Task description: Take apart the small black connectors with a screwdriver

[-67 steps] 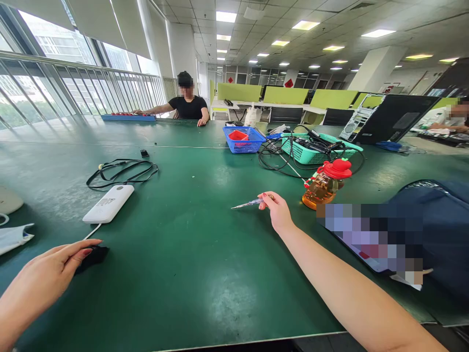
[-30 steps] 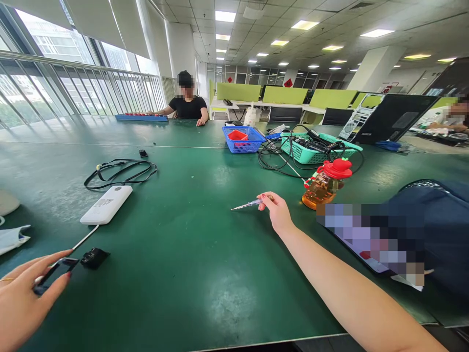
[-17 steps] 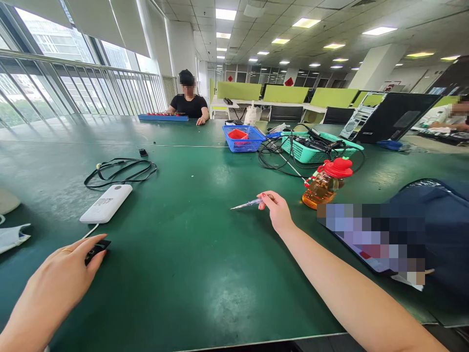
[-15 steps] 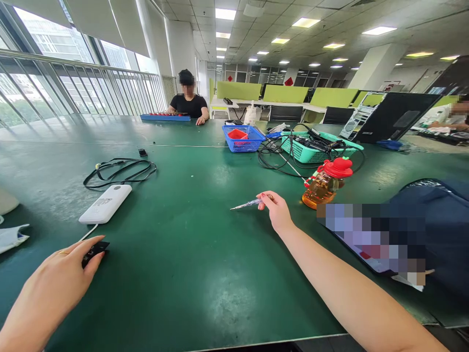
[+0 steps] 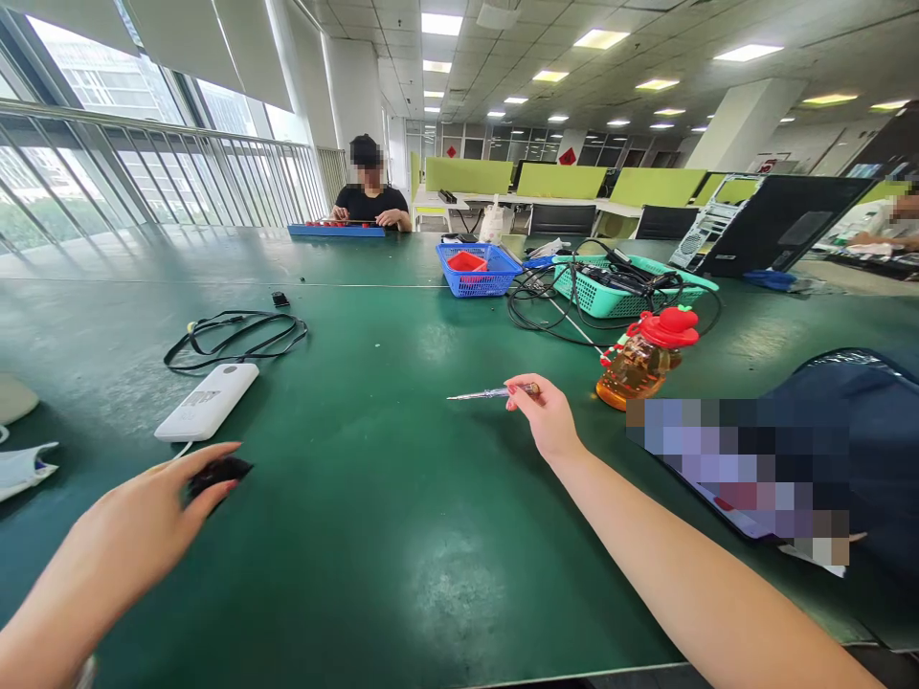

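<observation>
My left hand [image 5: 147, 517] is closed round a small black object [image 5: 217, 473] at the lower left; its kind is hard to make out, as the fingers cover part of it. Nearby, just beyond those fingers, lies a white power bank [image 5: 208, 402] with a white cable. My right hand [image 5: 547, 416] pinches a slim screwdriver [image 5: 488, 393] with a clear handle, its metal tip pointing left above the green table [image 5: 345, 565]. To the right of that hand stands a bottle [image 5: 636, 371] of amber liquid with a red lid.
A black looped cord [image 5: 236, 335] lies at left. Farther back are a blue basket [image 5: 480, 282], a green basket [image 5: 603, 304] tangled with cables, and a tilted black computer case [image 5: 782, 225]. Dark fabric [image 5: 883, 450] covers the right side. A person [image 5: 369, 201] sits across with a blue tray [image 5: 334, 231].
My left hand has moved right and slightly up with the black object. The screwdriver has levelled a little in my right hand. Across the table, the person's hands and tray have shifted.
</observation>
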The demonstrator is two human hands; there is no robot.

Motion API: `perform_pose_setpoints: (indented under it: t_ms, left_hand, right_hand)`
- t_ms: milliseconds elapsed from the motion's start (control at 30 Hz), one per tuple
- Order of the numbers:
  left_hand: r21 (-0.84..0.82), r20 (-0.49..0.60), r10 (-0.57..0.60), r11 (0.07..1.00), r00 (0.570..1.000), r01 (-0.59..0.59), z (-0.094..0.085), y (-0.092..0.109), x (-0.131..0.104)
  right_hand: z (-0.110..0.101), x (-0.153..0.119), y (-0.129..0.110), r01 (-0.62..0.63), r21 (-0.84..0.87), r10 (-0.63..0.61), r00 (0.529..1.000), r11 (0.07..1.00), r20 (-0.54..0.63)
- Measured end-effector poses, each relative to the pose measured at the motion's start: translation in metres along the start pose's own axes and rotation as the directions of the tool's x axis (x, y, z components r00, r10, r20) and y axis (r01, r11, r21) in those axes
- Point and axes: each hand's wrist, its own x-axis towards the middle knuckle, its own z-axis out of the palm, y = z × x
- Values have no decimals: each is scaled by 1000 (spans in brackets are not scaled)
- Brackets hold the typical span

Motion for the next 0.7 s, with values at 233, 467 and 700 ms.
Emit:
perform_pose_setpoints:
  t_ms: [233,467,700]
  left_hand:
    - [-229,37,574,801,818,-553,-1,177,28]
    - [-391,-4,618,723,786,-570,52,248,57]
    - [-529,-39,521,713,853,-460,74,233,74]
  right_hand:
    - [2,-13,-13,347,-426,-318,938,836,140]
    - [-3,-10,-23,619,-538,-571,772,572,279]
    - [5,-21,-31,708,-516,-615,693,483,376]
